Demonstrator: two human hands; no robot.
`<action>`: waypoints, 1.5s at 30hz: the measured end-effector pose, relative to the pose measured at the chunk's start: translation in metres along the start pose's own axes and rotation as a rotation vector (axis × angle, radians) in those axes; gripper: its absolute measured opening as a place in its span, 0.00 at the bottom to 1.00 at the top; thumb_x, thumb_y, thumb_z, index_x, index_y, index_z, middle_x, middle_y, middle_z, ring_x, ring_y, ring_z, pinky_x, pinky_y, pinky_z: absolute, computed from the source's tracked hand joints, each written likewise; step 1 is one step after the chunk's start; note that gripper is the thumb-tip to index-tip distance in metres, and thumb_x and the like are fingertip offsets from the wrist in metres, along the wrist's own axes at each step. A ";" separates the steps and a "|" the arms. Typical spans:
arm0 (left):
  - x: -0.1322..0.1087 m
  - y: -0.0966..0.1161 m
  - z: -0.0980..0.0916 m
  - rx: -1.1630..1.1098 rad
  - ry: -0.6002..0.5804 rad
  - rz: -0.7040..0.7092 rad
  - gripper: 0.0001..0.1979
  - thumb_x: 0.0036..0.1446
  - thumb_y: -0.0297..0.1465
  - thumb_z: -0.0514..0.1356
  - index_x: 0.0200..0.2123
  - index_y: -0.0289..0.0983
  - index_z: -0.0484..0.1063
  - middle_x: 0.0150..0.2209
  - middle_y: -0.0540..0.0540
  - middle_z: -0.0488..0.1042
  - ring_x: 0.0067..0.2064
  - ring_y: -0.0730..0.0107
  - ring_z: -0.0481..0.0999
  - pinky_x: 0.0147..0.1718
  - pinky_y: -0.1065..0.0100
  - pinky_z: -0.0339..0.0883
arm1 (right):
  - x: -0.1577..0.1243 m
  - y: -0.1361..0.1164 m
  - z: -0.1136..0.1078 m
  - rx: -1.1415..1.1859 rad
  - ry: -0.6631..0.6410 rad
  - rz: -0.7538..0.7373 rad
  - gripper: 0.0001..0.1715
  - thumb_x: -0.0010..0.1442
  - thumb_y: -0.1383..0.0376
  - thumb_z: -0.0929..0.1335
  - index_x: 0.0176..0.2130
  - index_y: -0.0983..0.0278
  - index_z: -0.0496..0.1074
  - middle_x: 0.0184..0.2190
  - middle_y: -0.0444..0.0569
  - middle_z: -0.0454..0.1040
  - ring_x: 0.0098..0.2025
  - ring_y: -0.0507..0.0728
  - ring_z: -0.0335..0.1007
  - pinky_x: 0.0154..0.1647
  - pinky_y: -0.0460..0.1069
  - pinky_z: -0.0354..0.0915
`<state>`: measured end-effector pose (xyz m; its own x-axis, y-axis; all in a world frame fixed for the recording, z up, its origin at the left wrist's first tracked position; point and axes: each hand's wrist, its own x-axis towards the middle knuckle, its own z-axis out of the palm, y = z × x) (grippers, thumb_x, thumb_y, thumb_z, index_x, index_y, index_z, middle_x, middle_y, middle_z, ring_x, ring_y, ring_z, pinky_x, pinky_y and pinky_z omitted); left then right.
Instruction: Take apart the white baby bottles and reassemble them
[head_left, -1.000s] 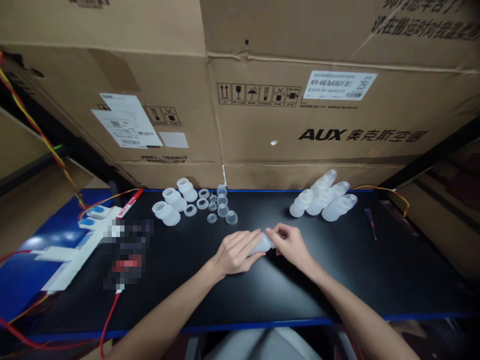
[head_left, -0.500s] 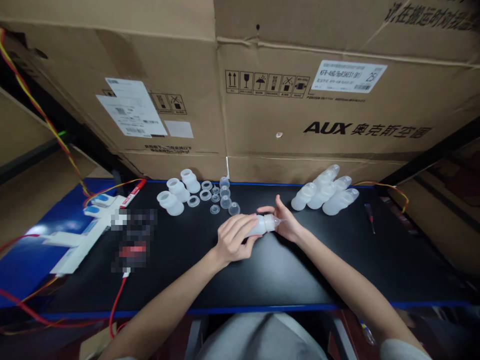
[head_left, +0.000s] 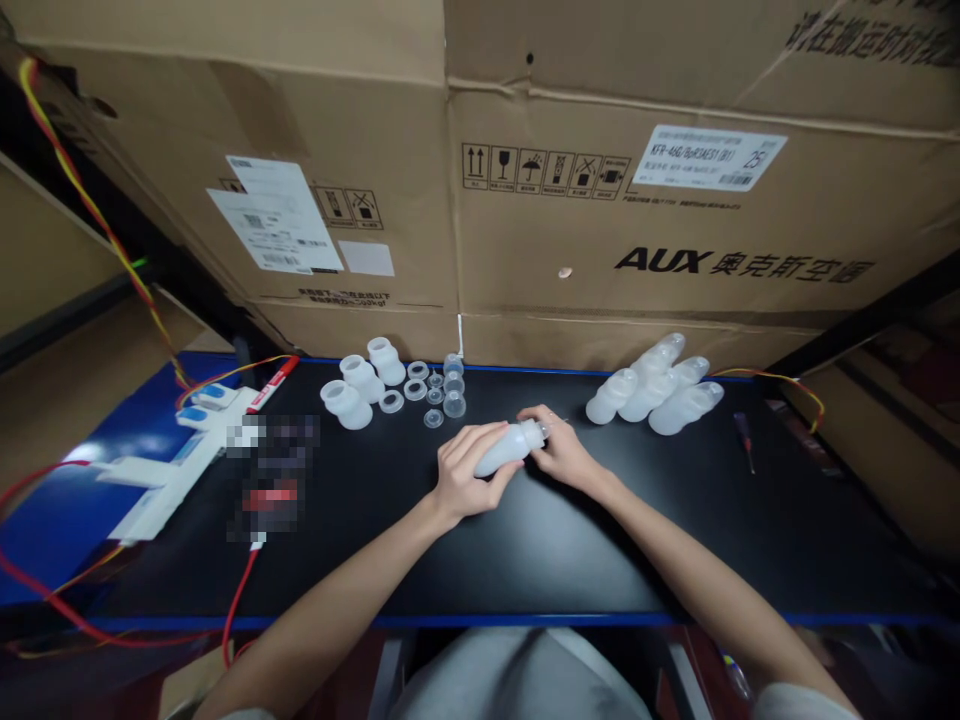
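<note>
Tilted up to the right, a translucent white baby bottle (head_left: pixel 496 453) lies in my left hand (head_left: pixel 461 470), whose fingers wrap round its body. My right hand (head_left: pixel 561 450) is closed about the bottle's clear top (head_left: pixel 545 428); its fingers partly hide that end. Left of centre at the back stand several open bottle bodies (head_left: pixel 346 405). Beside them lie white collar rings (head_left: pixel 391 401), small clear nipples (head_left: pixel 433 418) and a column of clear dome caps (head_left: pixel 454 404). Several capped bottles (head_left: pixel 673 408) lean together at the back right.
A large cardboard box (head_left: pixel 540 220) walls off the back of the black table (head_left: pixel 600 560). To the left are a power strip (head_left: pixel 180 465) with cables, a red marker (head_left: pixel 273 384) and a pixelated object (head_left: pixel 274 480). A screwdriver (head_left: pixel 743 440) lies at the right.
My right hand has closed from spread fingers onto the bottle's top. The bottle now tilts more. A clear dome cap near my left hand no longer shows on the table. The view shifted slightly.
</note>
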<state>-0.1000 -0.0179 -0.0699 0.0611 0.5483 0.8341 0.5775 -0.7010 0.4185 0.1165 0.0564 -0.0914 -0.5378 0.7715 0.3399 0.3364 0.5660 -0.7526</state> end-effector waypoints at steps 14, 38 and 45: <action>-0.005 0.001 0.003 -0.034 -0.104 -0.027 0.24 0.61 0.31 0.72 0.60 0.39 0.77 0.51 0.37 0.84 0.48 0.53 0.85 0.46 0.55 0.82 | -0.034 -0.027 -0.022 0.657 0.320 0.192 0.26 0.66 0.49 0.77 0.55 0.58 0.71 0.58 0.58 0.79 0.56 0.64 0.79 0.58 0.60 0.76; -0.014 -0.003 0.008 -0.447 -0.288 -0.468 0.22 0.61 0.41 0.73 0.53 0.37 0.79 0.49 0.39 0.81 0.47 0.57 0.83 0.47 0.59 0.78 | -0.039 -0.045 -0.019 0.486 0.250 0.110 0.25 0.67 0.48 0.76 0.57 0.57 0.77 0.49 0.54 0.73 0.49 0.61 0.76 0.50 0.55 0.77; -0.010 -0.012 0.012 -0.408 -0.466 -0.283 0.31 0.62 0.38 0.72 0.66 0.41 0.72 0.61 0.35 0.78 0.61 0.50 0.78 0.61 0.46 0.72 | -0.041 -0.045 -0.036 0.413 0.371 0.125 0.32 0.67 0.53 0.77 0.64 0.57 0.70 0.55 0.55 0.79 0.57 0.63 0.78 0.64 0.61 0.73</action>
<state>-0.0975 -0.0096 -0.0879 0.3498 0.8112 0.4685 0.2754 -0.5671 0.7762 0.1516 0.0103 -0.0511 -0.1807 0.9180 0.3530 0.0100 0.3606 -0.9327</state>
